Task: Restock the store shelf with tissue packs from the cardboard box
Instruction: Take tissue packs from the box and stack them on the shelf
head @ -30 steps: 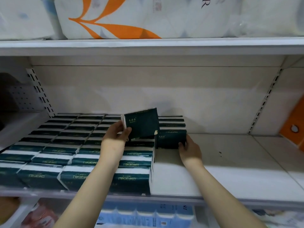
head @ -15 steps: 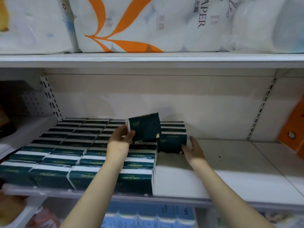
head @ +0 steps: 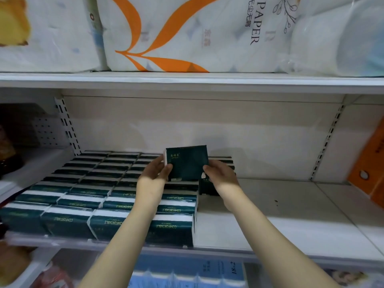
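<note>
Near mid-frame, the left hand (head: pixel 154 177) and right hand (head: pixel 221 176) each pinched a side edge of one dark green rectangular tissue pack (head: pixel 188 163), upright above the stocked rows (head: pixel 104 196). Released askew, it might slide off (slick wrapping, probably). White metal shelf board (head: pixel 291 204) ran to lower right; bagged toilet rolls (head: pixel 187 34) crossed the top of the frame.

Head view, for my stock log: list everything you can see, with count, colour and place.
held tissue pack: one, dark green, upright, above the shelved rows.
shelved tissue packs: many, dark green with white bands, rows on the shelf's left half.
middle shelf: one, white, under the packs.
toilet paper bundles: at least three, white, one with orange swirls, top shelf.
orange package: one, orange, far right edge.
blue packs: several, light blue, shelf below.
left hand: one, grips the held pack's left edge.
right hand: one, grips its right edge.
</note>
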Action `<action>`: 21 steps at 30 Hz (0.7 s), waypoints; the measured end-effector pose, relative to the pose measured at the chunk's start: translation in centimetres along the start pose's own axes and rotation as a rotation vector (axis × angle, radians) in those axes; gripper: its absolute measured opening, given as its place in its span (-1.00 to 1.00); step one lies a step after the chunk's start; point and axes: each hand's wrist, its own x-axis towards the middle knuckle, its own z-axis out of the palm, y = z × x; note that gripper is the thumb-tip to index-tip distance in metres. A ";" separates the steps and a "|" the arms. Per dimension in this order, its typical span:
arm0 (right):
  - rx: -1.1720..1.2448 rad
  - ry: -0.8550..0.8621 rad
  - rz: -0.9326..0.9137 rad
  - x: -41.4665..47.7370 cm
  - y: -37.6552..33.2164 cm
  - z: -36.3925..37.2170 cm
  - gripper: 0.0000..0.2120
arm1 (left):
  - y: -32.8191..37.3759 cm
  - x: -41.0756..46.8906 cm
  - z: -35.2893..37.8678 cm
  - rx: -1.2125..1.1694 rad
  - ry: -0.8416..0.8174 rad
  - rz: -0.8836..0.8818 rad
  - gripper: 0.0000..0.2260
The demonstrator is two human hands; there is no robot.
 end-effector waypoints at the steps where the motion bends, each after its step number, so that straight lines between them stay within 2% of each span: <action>1: 0.053 0.013 0.023 0.0 0.2 -0.3 -0.80 | 0.0 0.0 -0.1 -0.003 -0.008 -0.016 -0.67; 3: 0.195 0.045 0.063 0.0 0.6 -1.3 -0.86 | -0.2 0.1 -0.3 0.018 -0.033 -0.032 -0.59; 6: 0.399 0.158 0.106 -0.3 1.2 -3.8 -0.84 | -0.5 0.3 -0.3 0.064 -0.080 -0.047 -0.57; 8: 0.427 0.197 0.100 -0.8 2.3 -5.6 -0.80 | -0.7 0.4 -0.1 0.084 -0.099 -0.043 -0.60; 11: 0.299 0.227 0.090 -1.7 4.6 -7.2 -0.72 | -0.9 0.6 0.0 0.142 -0.099 -0.026 -0.65; 14: 0.169 0.265 0.091 -2.3 6.7 -7.7 -0.71 | -1.1 0.7 0.1 0.173 -0.086 -0.013 -0.72; 21: -0.106 0.151 0.019 -2.4 7.9 -6.4 -0.70 | -1.4 0.8 -0.1 0.212 -0.068 -0.003 -0.75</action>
